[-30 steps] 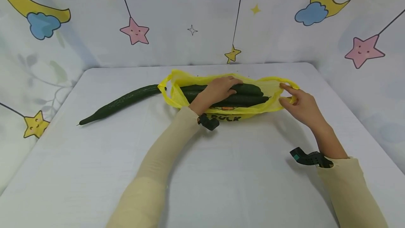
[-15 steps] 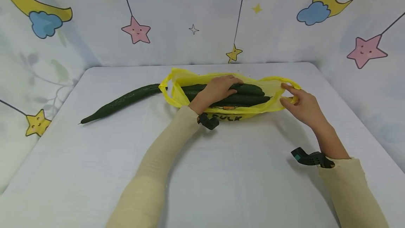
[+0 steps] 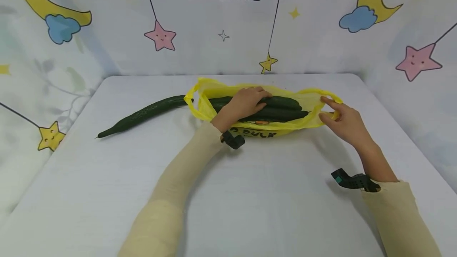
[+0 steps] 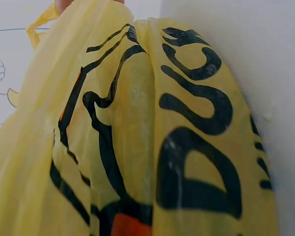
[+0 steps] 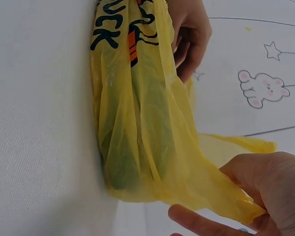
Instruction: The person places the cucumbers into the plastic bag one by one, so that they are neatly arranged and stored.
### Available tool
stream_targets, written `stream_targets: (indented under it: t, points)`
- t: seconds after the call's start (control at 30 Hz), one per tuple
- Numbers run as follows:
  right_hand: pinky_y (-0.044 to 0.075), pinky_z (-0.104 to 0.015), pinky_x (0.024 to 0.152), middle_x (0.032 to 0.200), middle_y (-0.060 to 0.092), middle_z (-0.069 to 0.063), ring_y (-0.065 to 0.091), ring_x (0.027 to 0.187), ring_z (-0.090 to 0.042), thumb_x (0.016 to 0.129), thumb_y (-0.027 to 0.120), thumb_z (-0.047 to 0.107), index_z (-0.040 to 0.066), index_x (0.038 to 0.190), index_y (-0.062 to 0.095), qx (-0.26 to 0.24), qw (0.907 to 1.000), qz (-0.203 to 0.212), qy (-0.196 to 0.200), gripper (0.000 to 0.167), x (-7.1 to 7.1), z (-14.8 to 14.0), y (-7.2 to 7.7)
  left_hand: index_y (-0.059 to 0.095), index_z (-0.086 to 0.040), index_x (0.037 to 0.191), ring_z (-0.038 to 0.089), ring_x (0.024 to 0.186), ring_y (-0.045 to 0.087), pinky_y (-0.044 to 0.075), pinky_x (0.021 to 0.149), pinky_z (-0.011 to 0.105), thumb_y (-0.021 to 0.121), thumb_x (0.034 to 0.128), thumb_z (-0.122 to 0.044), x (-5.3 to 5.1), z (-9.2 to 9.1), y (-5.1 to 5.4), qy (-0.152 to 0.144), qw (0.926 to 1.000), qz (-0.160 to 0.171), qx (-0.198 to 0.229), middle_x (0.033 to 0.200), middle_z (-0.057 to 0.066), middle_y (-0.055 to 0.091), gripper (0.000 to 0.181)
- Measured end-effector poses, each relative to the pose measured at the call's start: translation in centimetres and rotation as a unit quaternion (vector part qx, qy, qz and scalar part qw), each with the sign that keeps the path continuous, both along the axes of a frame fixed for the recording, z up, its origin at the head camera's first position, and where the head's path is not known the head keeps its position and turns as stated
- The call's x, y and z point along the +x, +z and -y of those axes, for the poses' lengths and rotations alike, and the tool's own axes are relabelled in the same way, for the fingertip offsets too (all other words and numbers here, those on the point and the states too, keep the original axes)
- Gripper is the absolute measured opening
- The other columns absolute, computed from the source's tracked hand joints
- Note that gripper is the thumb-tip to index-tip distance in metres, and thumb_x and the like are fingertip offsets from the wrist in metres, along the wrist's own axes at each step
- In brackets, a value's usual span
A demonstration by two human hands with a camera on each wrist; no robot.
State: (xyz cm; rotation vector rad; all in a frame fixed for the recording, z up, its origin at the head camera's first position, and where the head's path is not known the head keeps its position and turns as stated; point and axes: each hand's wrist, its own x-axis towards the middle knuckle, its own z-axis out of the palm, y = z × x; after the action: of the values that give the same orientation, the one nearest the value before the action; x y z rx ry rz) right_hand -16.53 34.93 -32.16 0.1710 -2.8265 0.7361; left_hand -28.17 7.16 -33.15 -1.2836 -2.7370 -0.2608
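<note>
A yellow plastic bag with black lettering lies on its side at the back of the table, its mouth spread open. Inside it are dark green cucumbers, partly covered by my left hand. That hand reaches over the bag's near edge, thumb in front and fingers curled over the rear cucumber; its fingertips are hidden in the head view. At the bag's right end, my right hand pinches the handle and holds it out. Another cucumber lies outside on the left, its right end at the bag's left handle loop.
A white table spreads beneath everything, its surface showing in front of the bag. Behind it and at both sides rise cloth walls printed with stars, moons and clouds. Each wrist wears a small black camera.
The head view has shifted slightly, so the whole scene sits a little farther right. Both hands, the bag and the cucumbers keep nearly the same places relative to one another.
</note>
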Motion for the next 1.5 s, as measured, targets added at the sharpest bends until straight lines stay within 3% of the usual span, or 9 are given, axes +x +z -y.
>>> stream_targets:
  t: [0.17, 0.3, 0.43, 0.6, 0.9, 1.03, 1.17, 1.43, 1.5]
  points:
    - [0.032, -0.026, 0.048, 0.068, 0.038, -0.007, 0.036, 0.058, -0.019, 0.098, 0.058, 0.021, -0.002, 0.142, 0.048, 0.000, 1.0000, 0.005, 0.000, 0.051, 0.1, 0.1, -0.2, 0.057, -0.017, 0.137, 0.019, 0.099, 0.066, 0.053, 0.080, 0.030, 0.056, 0.1007, -0.029, 0.3, 0.7, -0.2, -0.002, 0.9999, -0.017, 0.001, 0.136, 0.006, 0.057, 0.038]
    - [0.032, -0.026, 0.048, 0.069, 0.038, -0.008, 0.036, 0.059, -0.020, 0.098, 0.057, 0.021, -0.002, 0.142, 0.048, 0.002, 1.0000, 0.006, -0.002, 0.051, 0.0, 0.1, -0.3, 0.060, -0.016, 0.134, 0.020, 0.104, 0.065, 0.053, 0.084, 0.031, 0.057, 0.1005, -0.027, 0.4, 1.1, -0.3, -0.002, 0.9997, -0.025, 0.002, 0.134, 0.006, 0.059, 0.035]
    - [0.032, -0.026, 0.049, 0.070, 0.039, -0.008, 0.036, 0.060, -0.021, 0.098, 0.057, 0.022, -0.002, 0.142, 0.047, 0.003, 0.9999, 0.009, -0.003, 0.051, 0.0, 0.1, -0.5, 0.061, -0.014, 0.132, 0.021, 0.111, 0.062, 0.051, 0.090, 0.031, 0.057, 0.1002, -0.026, 0.6, 1.9, -0.4, -0.006, 0.9998, -0.016, 0.004, 0.133, 0.007, 0.059, 0.034]
    - [0.033, -0.026, 0.049, 0.071, 0.039, -0.008, 0.037, 0.061, -0.021, 0.098, 0.057, 0.022, -0.002, 0.142, 0.047, 0.005, 0.9999, 0.013, -0.002, 0.051, 0.0, 0.3, -0.5, 0.061, -0.013, 0.132, 0.021, 0.107, 0.063, 0.051, 0.089, 0.031, 0.060, 0.0988, -0.026, 1.0, 3.3, -0.2, -0.009, 0.9998, -0.011, 0.014, 0.131, 0.007, 0.060, 0.036]
    - [0.034, -0.026, 0.049, 0.072, 0.039, -0.009, 0.038, 0.063, -0.022, 0.098, 0.056, 0.021, -0.002, 0.142, 0.046, 0.013, 0.9998, 0.015, -0.009, 0.051, 0.2, 0.2, 0.1, 0.064, -0.014, 0.128, 0.022, 0.106, 0.064, 0.052, 0.088, 0.036, 0.062, 0.0978, -0.023, 2.1, 5.3, 1.0, -0.026, 0.9948, -0.083, 0.052, 0.125, 0.006, 0.064, 0.032]
    - [0.033, -0.025, 0.048, 0.074, 0.042, -0.009, 0.036, 0.059, -0.018, 0.098, 0.057, 0.021, -0.002, 0.142, 0.047, 0.006, 0.9999, 0.012, -0.003, 0.051, 0.1, 0.2, 0.0, 0.065, -0.014, 0.126, 0.023, 0.101, 0.065, 0.053, 0.080, 0.036, 0.062, 0.0969, -0.022, 3.0, 6.4, 1.4, -0.018, 0.9858, -0.142, 0.088, 0.119, 0.006, 0.066, 0.031]
    - [0.032, -0.026, 0.047, 0.075, 0.044, -0.010, 0.034, 0.055, -0.016, 0.098, 0.057, 0.021, -0.002, 0.142, 0.047, 0.002, 1.0000, 0.008, 0.005, 0.051, 0.1, 0.4, -0.2, 0.066, -0.012, 0.124, 0.025, 0.095, 0.066, 0.052, 0.072, 0.037, 0.063, 0.0956, -0.020, 3.8, 7.8, 1.3, 0.007, 0.9683, -0.209, 0.136, 0.113, 0.007, 0.068, 0.030]
    - [0.032, -0.026, 0.048, 0.091, 0.055, -0.020, 0.034, 0.058, -0.018, 0.097, 0.058, 0.018, -0.004, 0.141, 0.048, 0.006, 0.9999, -0.004, 0.011, 0.050, 0.2, 0.3, -0.2, 0.059, -0.010, 0.132, 0.028, 0.092, 0.065, 0.052, 0.067, 0.039, 0.066, 0.0909, -0.015, 4.2, 10.7, 1.2, 0.034, 0.9412, -0.267, 0.204, 0.108, 0.010, 0.068, 0.042]
    - [0.031, -0.026, 0.048, 0.086, 0.053, -0.017, 0.034, 0.057, -0.017, 0.097, 0.058, 0.018, -0.004, 0.141, 0.048, 0.006, 0.9999, -0.004, 0.010, 0.050, 0.1, 0.3, -0.3, 0.059, -0.009, 0.132, 0.029, 0.090, 0.065, 0.051, 0.065, 0.038, 0.065, 0.0909, -0.013, 4.2, 11.6, 1.2, 0.041, 0.9351, -0.275, 0.220, 0.108, 0.010, 0.068, 0.042]
